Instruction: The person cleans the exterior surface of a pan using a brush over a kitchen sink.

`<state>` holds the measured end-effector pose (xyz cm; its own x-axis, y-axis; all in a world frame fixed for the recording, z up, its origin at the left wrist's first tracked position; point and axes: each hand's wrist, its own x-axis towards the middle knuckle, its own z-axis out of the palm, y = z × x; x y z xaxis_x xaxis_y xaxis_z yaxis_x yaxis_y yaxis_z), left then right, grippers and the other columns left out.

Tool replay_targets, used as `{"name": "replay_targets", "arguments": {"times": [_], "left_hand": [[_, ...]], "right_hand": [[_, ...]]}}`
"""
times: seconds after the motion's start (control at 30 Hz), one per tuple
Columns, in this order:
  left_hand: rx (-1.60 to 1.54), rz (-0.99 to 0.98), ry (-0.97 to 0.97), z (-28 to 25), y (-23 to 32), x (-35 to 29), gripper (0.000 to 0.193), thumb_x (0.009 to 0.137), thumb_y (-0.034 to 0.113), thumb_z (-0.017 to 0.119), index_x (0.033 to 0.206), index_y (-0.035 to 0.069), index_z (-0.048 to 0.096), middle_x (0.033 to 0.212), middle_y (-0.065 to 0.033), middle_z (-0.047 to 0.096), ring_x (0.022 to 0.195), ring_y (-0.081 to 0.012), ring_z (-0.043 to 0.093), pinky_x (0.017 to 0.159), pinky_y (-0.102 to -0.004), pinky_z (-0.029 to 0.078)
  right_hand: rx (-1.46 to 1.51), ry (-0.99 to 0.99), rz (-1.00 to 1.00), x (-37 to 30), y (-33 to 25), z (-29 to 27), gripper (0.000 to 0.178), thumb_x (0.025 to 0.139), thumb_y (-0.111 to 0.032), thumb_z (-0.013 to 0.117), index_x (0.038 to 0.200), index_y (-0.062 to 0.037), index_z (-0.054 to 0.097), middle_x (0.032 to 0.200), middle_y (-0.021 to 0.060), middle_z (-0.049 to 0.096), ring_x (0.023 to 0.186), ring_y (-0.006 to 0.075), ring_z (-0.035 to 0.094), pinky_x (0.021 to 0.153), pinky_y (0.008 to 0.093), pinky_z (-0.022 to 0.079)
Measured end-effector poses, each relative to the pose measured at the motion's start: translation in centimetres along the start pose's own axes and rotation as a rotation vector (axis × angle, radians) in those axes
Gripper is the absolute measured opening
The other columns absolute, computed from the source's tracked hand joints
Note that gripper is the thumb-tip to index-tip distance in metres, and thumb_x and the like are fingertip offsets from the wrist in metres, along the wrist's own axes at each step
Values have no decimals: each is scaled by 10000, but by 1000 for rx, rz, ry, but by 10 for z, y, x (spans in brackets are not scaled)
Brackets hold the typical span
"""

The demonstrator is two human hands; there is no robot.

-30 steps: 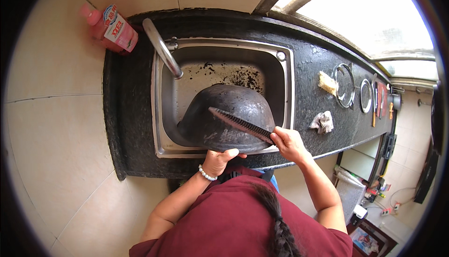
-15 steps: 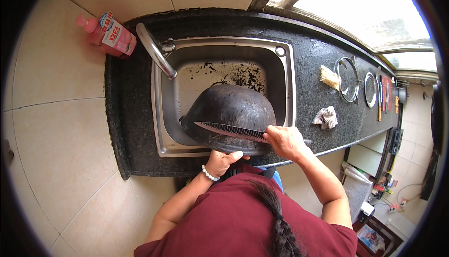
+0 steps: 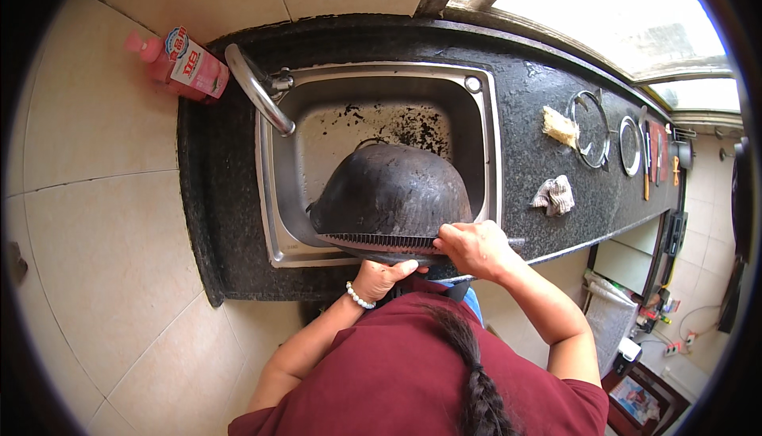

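A blackened, rounded wok (image 3: 397,186) rests tilted against the near side of the steel sink (image 3: 267,190), its scuffed underside showing. My left hand (image 3: 381,280) is closed on its near rim, thumb on top, with most fingers hidden beneath. In my right hand (image 3: 476,249) is a long knife with a toothed edge (image 3: 369,241), its handle end poking out to the right of my fist. The blade lies across the near part of the wok, tip to the left, apparently against the surface. Dark flakes (image 3: 413,128) are scattered over the sink floor behind the wok.
A curved faucet (image 3: 258,91) arches over the sink's left side, beside a pink pump bottle (image 3: 194,71). On the right counter lie a crumpled cloth (image 3: 554,195), a straw-coloured brush (image 3: 560,126), a wire ring stand (image 3: 607,130), a metal ring (image 3: 629,146) and several knives.
My right hand has drawn the toothed knife nearer to me and slightly left, down towards the wok's near rim. My left hand keeps its hold on the rim.
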<state>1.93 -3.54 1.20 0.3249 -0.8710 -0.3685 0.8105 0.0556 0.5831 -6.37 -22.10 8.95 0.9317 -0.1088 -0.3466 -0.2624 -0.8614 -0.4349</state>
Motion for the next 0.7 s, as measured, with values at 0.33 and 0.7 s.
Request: {"name": "replay_targets", "arguments": {"times": [0.33,0.7], "left_hand": [[24,-17,1,-4,0,0,341,814,-12,595,1145,-49,524,1087,-152,610,938,-244,624,809,-367,547],[-31,46,-16,-3,1,3,300,836,-61,559,1135,-43,552,1068,-133,623,953,-225,624,804,-339,549]], "right_hand": [[63,-16,44,-8,12,-4,224,875,-251,566,763,-73,487,657,124,568,619,343,597,528,436,463],[20,-56,115,-17,17,1,224,911,-274,507,801,-79,491,670,118,594,647,340,615,550,435,478]]}}
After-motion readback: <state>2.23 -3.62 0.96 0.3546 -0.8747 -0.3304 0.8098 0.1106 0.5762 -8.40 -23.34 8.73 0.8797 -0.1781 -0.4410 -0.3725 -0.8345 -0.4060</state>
